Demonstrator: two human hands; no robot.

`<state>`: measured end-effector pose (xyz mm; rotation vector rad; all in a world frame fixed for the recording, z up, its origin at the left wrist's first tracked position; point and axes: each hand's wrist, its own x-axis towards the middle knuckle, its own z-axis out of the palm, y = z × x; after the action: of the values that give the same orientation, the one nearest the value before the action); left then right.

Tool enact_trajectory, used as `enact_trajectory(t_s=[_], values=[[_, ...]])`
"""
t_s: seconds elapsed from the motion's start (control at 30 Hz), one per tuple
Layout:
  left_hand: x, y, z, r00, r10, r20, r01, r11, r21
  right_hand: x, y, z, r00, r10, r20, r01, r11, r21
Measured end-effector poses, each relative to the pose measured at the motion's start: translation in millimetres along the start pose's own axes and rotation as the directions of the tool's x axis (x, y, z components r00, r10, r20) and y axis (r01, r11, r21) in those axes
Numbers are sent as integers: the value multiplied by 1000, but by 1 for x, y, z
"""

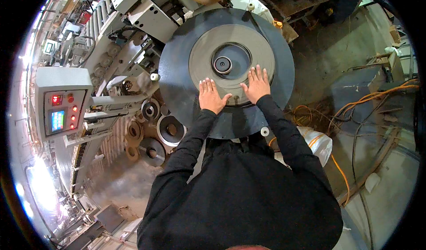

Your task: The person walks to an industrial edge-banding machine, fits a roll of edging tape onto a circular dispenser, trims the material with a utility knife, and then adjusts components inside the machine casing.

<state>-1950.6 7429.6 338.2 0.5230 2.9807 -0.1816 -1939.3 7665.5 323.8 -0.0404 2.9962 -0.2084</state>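
Head view: your left grip (211, 98) and right grip (257, 88), both spread open with nothing held, lie palm-down on the grey coil (222, 35) atop the dark round disc (175, 64).

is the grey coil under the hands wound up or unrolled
Wound up: ringed layers show on the grey coil, which lies flat on the dark disc beneath the left hand and right hand.

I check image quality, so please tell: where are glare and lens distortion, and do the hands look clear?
Head view throughout: strong white glare washes out the lower left; straight edges bow toward the picture's border; left hand and right hand look fairly sharp over the grey coil.
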Motion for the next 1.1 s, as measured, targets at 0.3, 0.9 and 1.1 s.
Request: enact_trajectory(t_s=[0.3,0.9,1.1], values=[[-10,13,-22,993,44,-109,-72,964,-257,33,12,-13,997,-35,-68,36,999,11],[-184,-51,-6,910,-402,-104,244,720,-650,37,-39,6,958,-282,-59,287,951,114],[-185,-58,-5,881,-461,-103,259,653,-712,41,-40,6,947,-314,-63,319,942,99]])
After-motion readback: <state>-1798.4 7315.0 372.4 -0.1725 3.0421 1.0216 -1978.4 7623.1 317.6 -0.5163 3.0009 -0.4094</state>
